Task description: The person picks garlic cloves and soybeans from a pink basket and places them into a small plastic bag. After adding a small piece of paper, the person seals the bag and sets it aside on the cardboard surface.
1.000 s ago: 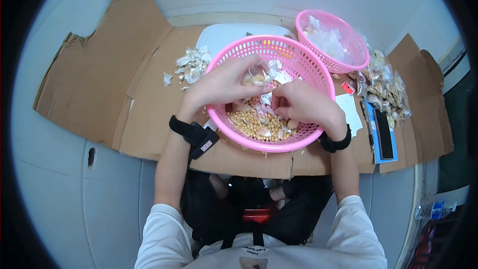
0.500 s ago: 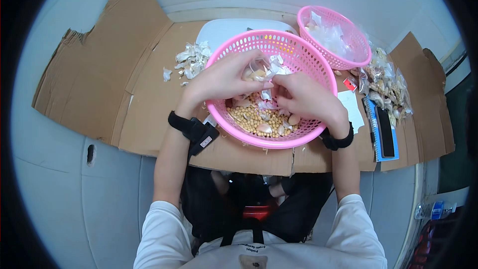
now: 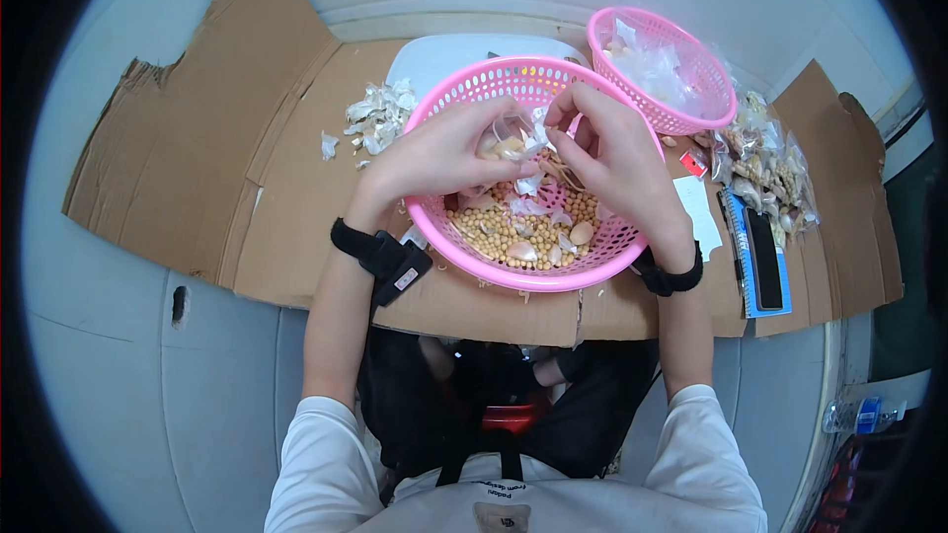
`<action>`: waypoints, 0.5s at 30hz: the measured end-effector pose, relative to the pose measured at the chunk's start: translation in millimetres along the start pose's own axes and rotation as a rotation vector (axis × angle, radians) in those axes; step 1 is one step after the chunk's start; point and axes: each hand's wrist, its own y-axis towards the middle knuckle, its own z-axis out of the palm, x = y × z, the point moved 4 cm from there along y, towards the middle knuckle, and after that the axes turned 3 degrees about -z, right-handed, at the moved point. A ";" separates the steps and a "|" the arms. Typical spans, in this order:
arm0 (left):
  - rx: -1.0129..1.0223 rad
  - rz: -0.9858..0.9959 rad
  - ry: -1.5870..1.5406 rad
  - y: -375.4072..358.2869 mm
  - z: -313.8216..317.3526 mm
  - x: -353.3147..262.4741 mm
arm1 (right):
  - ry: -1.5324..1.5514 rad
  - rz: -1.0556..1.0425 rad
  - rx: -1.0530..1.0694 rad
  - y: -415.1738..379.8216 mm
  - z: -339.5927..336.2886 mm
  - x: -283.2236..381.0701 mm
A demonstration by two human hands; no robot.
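Note:
A large pink basket (image 3: pixel 553 283) holds yellow beans (image 3: pixel 489 235), some garlic cloves (image 3: pixel 582 233) and white scraps. Over its left side, my left hand (image 3: pixel 459 148) is closed round a small clear plastic bag (image 3: pixel 512 138) with pale pieces inside. My right hand (image 3: pixel 612 153) is over the right side of the basket, close to the bag's opening. Its thumb and index finger are pinched together, and whatever is between them is too small to name.
A smaller pink basket (image 3: pixel 725 125) with clear bags stands at the back right. Garlic skins (image 3: pixel 380 118) lie left of the large basket. Bagged garlic (image 3: pixel 775 163), a black phone (image 3: pixel 763 262) on a blue notebook and white paper (image 3: pixel 697 212) are at the right.
My right hand has moved up and slightly right, away from the bag, uncovering more of the beans and cloves. My left hand has stayed almost in place with the bag.

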 end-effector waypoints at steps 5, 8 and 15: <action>0.141 -0.249 -0.180 -4.9 -1.8 -9.7 | 0.089 -0.088 0.023 1.0 0.5 5.6; 0.083 -0.121 -0.080 -2.0 -1.1 -2.3 | 0.083 -0.173 0.025 -0.9 5.5 0.5; 0.013 -0.255 -0.178 -3.6 -3.2 0.1 | -0.023 0.001 -0.092 -1.2 -0.2 -15.3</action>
